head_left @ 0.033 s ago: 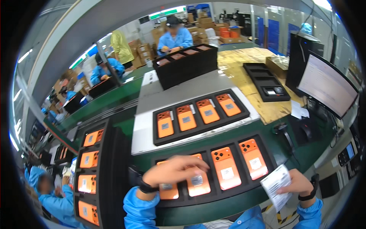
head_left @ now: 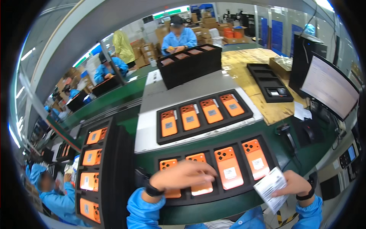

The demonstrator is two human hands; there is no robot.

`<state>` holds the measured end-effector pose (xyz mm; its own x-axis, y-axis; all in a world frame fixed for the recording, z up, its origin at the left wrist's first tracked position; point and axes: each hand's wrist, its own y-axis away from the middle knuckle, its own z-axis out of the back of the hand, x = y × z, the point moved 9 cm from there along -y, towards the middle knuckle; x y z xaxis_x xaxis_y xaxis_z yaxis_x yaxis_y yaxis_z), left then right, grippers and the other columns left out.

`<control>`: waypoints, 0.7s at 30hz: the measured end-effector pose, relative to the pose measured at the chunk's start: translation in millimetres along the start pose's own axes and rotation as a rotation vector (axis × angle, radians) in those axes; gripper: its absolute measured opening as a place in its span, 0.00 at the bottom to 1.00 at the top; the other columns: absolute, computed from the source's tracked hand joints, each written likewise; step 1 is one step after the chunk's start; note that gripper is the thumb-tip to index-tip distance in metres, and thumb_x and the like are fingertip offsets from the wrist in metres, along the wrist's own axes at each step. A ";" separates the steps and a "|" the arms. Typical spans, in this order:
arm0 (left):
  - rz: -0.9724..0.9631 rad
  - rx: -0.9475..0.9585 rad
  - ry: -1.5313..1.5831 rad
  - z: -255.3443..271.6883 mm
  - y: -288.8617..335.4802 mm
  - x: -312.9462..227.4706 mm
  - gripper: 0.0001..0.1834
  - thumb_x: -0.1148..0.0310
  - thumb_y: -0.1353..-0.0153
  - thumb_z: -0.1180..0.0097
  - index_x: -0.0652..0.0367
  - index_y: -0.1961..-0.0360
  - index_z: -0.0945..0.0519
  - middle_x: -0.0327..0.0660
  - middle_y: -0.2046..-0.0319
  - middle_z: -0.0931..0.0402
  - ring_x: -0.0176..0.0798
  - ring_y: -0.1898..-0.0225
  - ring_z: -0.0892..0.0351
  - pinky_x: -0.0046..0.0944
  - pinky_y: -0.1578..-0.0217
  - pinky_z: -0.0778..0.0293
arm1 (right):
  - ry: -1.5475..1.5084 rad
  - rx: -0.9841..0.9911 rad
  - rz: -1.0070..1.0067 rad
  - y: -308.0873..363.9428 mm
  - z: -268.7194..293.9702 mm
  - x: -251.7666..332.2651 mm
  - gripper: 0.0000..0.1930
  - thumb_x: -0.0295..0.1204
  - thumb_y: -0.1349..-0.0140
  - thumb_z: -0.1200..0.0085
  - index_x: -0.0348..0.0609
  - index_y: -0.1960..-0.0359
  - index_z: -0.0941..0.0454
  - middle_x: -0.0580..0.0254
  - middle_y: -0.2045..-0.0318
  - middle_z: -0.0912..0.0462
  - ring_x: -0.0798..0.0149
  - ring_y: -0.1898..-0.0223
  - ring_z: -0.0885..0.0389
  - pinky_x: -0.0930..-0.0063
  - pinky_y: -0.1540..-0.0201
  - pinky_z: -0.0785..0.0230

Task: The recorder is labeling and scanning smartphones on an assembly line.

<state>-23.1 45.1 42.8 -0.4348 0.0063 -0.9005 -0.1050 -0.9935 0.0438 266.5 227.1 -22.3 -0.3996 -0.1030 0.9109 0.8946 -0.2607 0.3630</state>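
Note:
A black tray (head_left: 270, 152) in front of me holds a row of orange phones, backs up, with camera lenses at the far end. My left hand (head_left: 187, 175) hovers palm down over the second phone (head_left: 202, 189) from the left, hiding its middle and part of the first phone (head_left: 167, 164). Its fingers are stretched out, slightly blurred, with nothing seen in them; whether they touch is unclear. White labels show on the third phone (head_left: 225, 154) and the fourth phone (head_left: 251, 147). My right hand (head_left: 295, 186) pinches a white printed label sheet (head_left: 271, 189) beside the tray's right end.
Beyond lies another black tray (head_left: 206, 129) of orange phones. Tall stacked trays (head_left: 124, 164) stand at left, another stack (head_left: 190, 72) at the back. A handheld scanner (head_left: 286, 135), mouse (head_left: 309, 131) and monitor (head_left: 329, 84) are right. Co-workers in blue sit across and at left.
My left hand has shifted slightly right and nearer, now covering the second phone's label and uncovering the first phone's lenses. The whole view has moved a little. My right hand keeps the label sheet.

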 end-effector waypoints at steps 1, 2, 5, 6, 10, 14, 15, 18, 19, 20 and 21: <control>-0.026 0.030 -0.079 -18.6 -2.0 -12.2 0.20 0.56 0.21 0.39 0.62 0.44 0.14 0.47 0.56 0.12 0.43 0.55 0.12 0.39 0.52 0.19 | 0.163 0.153 0.067 -20.5 -21.8 27.8 0.24 0.37 0.38 0.20 0.36 0.45 0.11 0.58 0.54 0.06 0.68 0.54 0.10 0.69 0.47 0.19; -0.057 0.070 -0.153 -36.3 -4.4 -21.2 0.20 0.55 0.22 0.38 0.63 0.45 0.13 0.47 0.58 0.12 0.45 0.57 0.12 0.40 0.52 0.19 | 0.180 0.268 0.138 -34.4 -42.8 46.2 0.25 0.41 0.36 0.22 0.36 0.44 0.12 0.56 0.55 0.06 0.67 0.54 0.09 0.70 0.48 0.19; 0.114 0.242 -0.173 -79.0 -6.8 -21.1 0.20 0.53 0.23 0.36 0.64 0.52 0.12 0.48 0.66 0.13 0.46 0.66 0.14 0.45 0.63 0.24 | 0.294 0.467 0.116 -62.2 -87.6 79.0 0.26 0.45 0.33 0.25 0.36 0.45 0.12 0.52 0.57 0.06 0.64 0.56 0.08 0.69 0.51 0.19; 0.114 0.257 -0.146 -80.2 -14.6 -7.3 0.20 0.53 0.23 0.36 0.64 0.52 0.12 0.48 0.66 0.13 0.46 0.66 0.14 0.45 0.63 0.24 | 0.387 0.519 0.121 -79.3 -94.4 80.7 0.26 0.47 0.32 0.27 0.36 0.46 0.12 0.51 0.57 0.06 0.62 0.56 0.08 0.68 0.53 0.19; 0.032 -0.089 0.104 -80.1 13.1 7.2 0.17 0.61 0.25 0.32 0.66 0.50 0.11 0.51 0.61 0.10 0.43 0.64 0.11 0.41 0.62 0.21 | 0.315 0.568 0.219 -80.5 -107.9 86.6 0.25 0.49 0.29 0.31 0.36 0.48 0.12 0.48 0.58 0.07 0.57 0.58 0.08 0.66 0.55 0.20; 0.261 -0.563 0.348 -36.7 88.5 49.7 0.16 0.65 0.24 0.34 0.70 0.47 0.11 0.43 0.60 0.08 0.29 0.59 0.13 0.35 0.57 0.19 | 0.325 0.474 0.206 -76.4 -80.3 70.7 0.24 0.48 0.29 0.31 0.38 0.47 0.13 0.50 0.57 0.07 0.58 0.58 0.08 0.66 0.55 0.20; 0.306 -0.614 0.400 -31.1 106.6 61.5 0.16 0.66 0.24 0.34 0.70 0.46 0.11 0.43 0.57 0.08 0.30 0.57 0.13 0.34 0.54 0.18 | 0.327 0.414 0.204 -78.2 -70.3 67.4 0.24 0.48 0.28 0.31 0.38 0.46 0.12 0.50 0.57 0.07 0.58 0.58 0.08 0.66 0.55 0.20; 0.393 -0.690 0.476 -23.9 128.5 76.6 0.16 0.67 0.25 0.33 0.70 0.46 0.11 0.42 0.57 0.08 0.30 0.56 0.13 0.33 0.52 0.18 | 0.330 0.328 0.206 -82.5 -56.0 55.9 0.24 0.48 0.28 0.32 0.38 0.46 0.12 0.47 0.58 0.08 0.51 0.59 0.08 0.63 0.56 0.20; 0.403 -0.692 0.427 -24.4 128.6 80.8 0.15 0.67 0.25 0.33 0.70 0.46 0.11 0.42 0.57 0.09 0.30 0.57 0.13 0.33 0.52 0.19 | 0.382 0.287 0.232 -85.1 -53.0 57.1 0.24 0.48 0.28 0.33 0.38 0.46 0.12 0.44 0.59 0.09 0.47 0.60 0.08 0.62 0.56 0.20; 0.413 -0.691 0.380 -25.5 126.6 83.3 0.15 0.67 0.25 0.33 0.70 0.47 0.11 0.41 0.56 0.09 0.29 0.58 0.14 0.33 0.53 0.19 | 0.433 0.244 0.255 -87.6 -50.0 58.2 0.23 0.48 0.28 0.34 0.38 0.46 0.12 0.42 0.59 0.09 0.43 0.60 0.09 0.60 0.57 0.20; 0.351 -0.732 0.383 -24.0 120.3 81.3 0.18 0.67 0.27 0.31 0.69 0.43 0.15 0.37 0.59 0.10 0.28 0.58 0.15 0.32 0.54 0.19 | 0.471 0.211 0.271 -91.4 -49.2 60.5 0.23 0.46 0.28 0.35 0.37 0.46 0.13 0.39 0.60 0.10 0.40 0.60 0.10 0.56 0.57 0.20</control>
<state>-49.6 -76.6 -35.5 0.0077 -0.2197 -0.9755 0.6313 -0.7555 0.1752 150.7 197.5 -10.0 -0.1535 -0.5675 0.8089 0.9786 0.0265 0.2043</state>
